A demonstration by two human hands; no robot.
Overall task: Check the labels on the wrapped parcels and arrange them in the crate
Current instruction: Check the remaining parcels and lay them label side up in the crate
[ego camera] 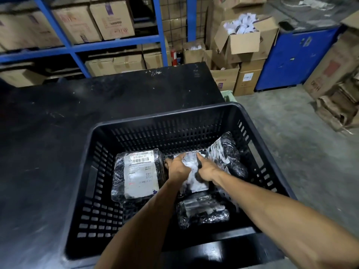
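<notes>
A black slatted crate (101,171) stands on a dark table and holds several plastic-wrapped black parcels. One parcel (138,175) lies at the left with a white barcode label facing up. Another parcel (204,210) lies at the front, and a third parcel (229,152) leans against the right wall. In the middle, a parcel (194,167) with a crinkled white face is gripped from both sides: my left hand (177,167) on its left edge, my right hand (206,169) on its right. Its label is blurred and unreadable.
The dark table (77,113) stretches to the left and behind the crate. Blue shelving (116,43) with cardboard boxes stands at the back. Open cartons (244,39), a blue cabinet (295,59) and flattened cardboard (338,105) crowd the concrete floor on the right.
</notes>
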